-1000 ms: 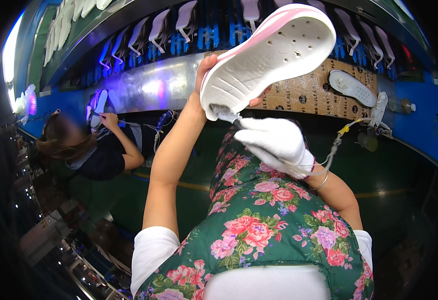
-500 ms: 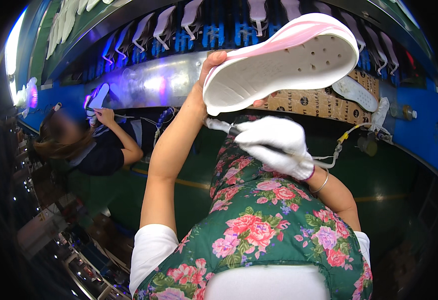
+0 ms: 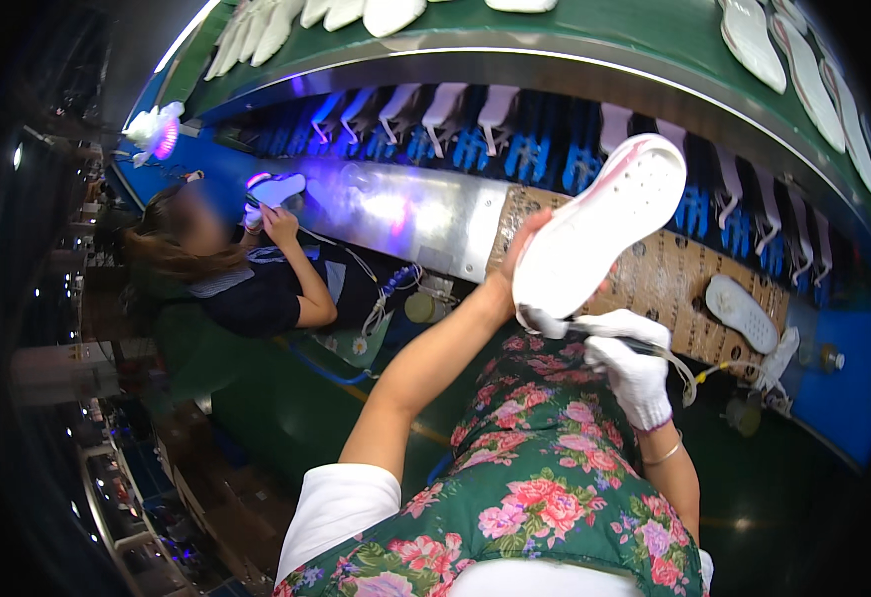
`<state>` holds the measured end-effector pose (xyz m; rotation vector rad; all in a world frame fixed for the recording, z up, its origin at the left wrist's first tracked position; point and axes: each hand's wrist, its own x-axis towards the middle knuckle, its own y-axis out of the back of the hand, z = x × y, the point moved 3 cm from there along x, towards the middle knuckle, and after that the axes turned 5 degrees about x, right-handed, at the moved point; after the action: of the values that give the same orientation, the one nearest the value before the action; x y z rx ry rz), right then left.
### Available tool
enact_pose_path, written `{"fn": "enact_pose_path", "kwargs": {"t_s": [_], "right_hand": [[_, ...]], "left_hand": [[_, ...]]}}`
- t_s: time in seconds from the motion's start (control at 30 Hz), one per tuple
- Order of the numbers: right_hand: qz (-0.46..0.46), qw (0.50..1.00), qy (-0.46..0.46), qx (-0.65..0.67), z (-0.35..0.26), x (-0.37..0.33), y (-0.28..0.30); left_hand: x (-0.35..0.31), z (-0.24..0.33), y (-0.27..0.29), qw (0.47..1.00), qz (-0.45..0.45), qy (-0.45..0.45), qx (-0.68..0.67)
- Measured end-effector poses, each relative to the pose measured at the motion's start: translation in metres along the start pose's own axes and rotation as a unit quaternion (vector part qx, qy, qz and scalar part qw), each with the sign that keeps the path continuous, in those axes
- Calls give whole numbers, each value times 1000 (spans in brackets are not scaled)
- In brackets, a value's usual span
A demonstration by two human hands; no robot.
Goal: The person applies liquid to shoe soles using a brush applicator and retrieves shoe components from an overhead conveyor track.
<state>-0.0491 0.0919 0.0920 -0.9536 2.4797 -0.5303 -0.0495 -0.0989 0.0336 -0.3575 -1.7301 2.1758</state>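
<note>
Left hand [image 3: 527,242]: fingers gripping one white-and-pink sole [image 3: 602,231], held up over the cardboard [image 3: 666,298]
Right gloved hand [image 3: 636,366]: fingers around one brush [image 3: 547,322], at the sole's lower end
Cardboard: one second sole [image 3: 742,312]

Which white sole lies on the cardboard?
The unheld, perforated sole at the right end of the brown cardboard; the pink-trimmed sole is in the left hand, others lie on the green shelf above.
</note>
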Motion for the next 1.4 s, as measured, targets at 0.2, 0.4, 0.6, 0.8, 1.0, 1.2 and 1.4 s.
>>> {"fn": "enact_pose_path", "kwargs": {"t_s": [0.2, 0.4, 0.6, 0.8, 1.0, 1.2, 1.4], "right_hand": [[41, 897, 278, -340, -67, 21, 19], [104, 710, 456, -526, -76, 34, 21], [34, 972, 165, -162, -55, 0, 22], [211, 948, 219, 93, -34, -29, 81], [255, 952, 155, 71, 2, -23, 79], [291, 949, 115, 49, 34, -15, 79], [314, 941, 100, 77, 48, -18, 102]], "left_hand": [[-13, -39, -8, 989, 134, -62, -4], [-13, -49, -20, 993, 109, -40, 32], [-30, -19, -47, 980, 49, -136, 137], [0, 29, -92, 978, -92, -40, 181], [151, 107, -128, 954, -187, -139, 191], [211, 71, -121, 979, 99, -147, 99], [148, 88, -105, 823, 141, -222, 503]]}}
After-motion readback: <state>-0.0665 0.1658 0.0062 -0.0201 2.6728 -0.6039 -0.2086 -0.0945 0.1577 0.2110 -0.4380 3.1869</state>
